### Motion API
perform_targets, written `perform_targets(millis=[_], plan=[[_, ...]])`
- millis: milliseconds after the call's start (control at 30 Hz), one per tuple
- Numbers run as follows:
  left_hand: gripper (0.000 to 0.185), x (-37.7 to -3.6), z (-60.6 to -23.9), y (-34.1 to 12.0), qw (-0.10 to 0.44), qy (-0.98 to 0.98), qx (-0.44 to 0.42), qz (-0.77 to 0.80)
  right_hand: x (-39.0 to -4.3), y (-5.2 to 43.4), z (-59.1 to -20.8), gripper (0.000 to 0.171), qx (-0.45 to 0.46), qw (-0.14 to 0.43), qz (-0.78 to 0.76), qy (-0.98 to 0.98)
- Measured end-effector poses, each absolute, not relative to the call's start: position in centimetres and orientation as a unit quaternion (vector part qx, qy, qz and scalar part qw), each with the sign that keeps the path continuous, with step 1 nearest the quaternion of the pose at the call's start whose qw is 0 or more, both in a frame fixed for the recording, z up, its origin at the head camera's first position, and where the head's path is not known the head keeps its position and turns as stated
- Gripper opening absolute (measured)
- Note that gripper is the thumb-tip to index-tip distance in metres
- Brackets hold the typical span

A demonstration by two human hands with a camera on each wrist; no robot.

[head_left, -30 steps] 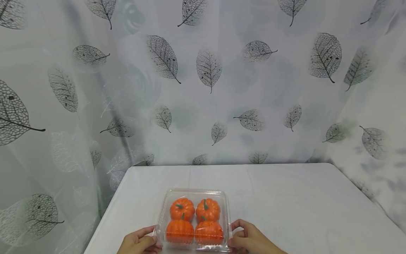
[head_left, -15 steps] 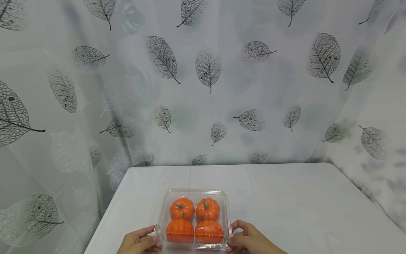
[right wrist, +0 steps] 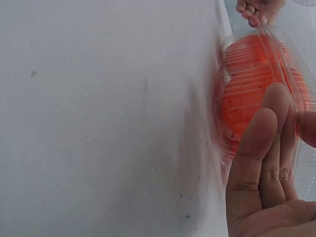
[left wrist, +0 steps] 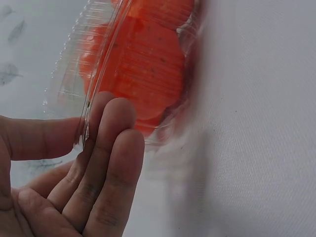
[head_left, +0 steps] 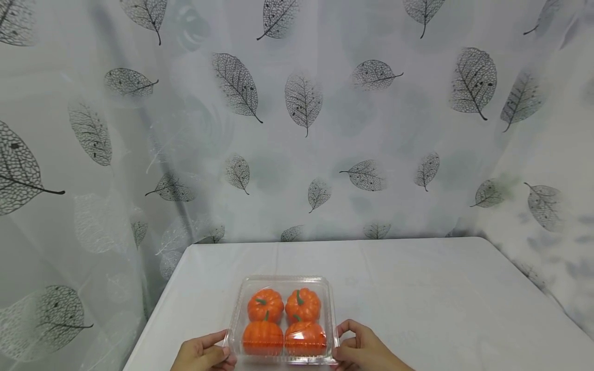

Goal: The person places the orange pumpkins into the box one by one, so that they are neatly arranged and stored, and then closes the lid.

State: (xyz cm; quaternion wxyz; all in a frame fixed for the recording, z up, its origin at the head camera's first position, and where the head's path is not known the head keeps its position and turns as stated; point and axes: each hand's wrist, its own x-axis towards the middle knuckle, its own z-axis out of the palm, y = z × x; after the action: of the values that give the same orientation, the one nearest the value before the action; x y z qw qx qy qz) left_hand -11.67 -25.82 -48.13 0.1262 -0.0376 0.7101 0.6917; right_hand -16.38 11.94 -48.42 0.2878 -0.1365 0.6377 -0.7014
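A clear plastic clamshell box [head_left: 287,280] sits near the front of the table, left of centre, with its lid down. Inside are several small orange pumpkins [head_left: 266,305] with green stems, in two rows. My left hand [head_left: 204,353] pinches the box's rim at the near left corner. In the left wrist view, the thumb is above the rim [left wrist: 98,74] and the fingers lie under it. At the near right corner, my right hand [head_left: 364,348] pinches the rim the same way. Its fingers [right wrist: 254,136] show below the rim in the right wrist view, beside the ribbed box wall.
A white cloth covers the table [head_left: 417,293], which stretches away to the right of the box. Behind and on both sides hangs a pale curtain [head_left: 274,206] printed with dark leaf shapes. The table's back edge meets it closely.
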Motion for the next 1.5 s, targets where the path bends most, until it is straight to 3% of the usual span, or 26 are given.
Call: perform_targets(millis=[367, 1067, 1233, 1333, 1500], plan=[[0.056, -11.7, -48.2, -25.9, 0.121, 0.708, -0.058, 0.693, -16.2, 11.8, -48.4, 0.031, -0.142, 0.282, -0.710, 0.629], [0.055, -11.7, -48.0, -26.9, 0.182, 0.680, -0.057, 0.708, -16.3, 11.7, -49.0, 0.034, -0.110, 0.281, -0.703, 0.644], [0.055, -11.6, -47.9, -27.1, 0.202, 0.675, -0.051, 0.708, -16.3, 11.8, -49.1, 0.019, -0.100, 0.293, -0.695, 0.649], [0.051, -11.6, -47.9, -26.9, 0.195, 0.675, -0.068, 0.709, -16.3, 11.8, -49.1, 0.012, -0.113, 0.312, -0.689, 0.645], [0.041, -11.8, -47.8, -26.1, 0.160, 0.691, -0.106, 0.697, -16.1, 11.6, -49.1, 0.025, -0.135, 0.323, -0.677, 0.647]])
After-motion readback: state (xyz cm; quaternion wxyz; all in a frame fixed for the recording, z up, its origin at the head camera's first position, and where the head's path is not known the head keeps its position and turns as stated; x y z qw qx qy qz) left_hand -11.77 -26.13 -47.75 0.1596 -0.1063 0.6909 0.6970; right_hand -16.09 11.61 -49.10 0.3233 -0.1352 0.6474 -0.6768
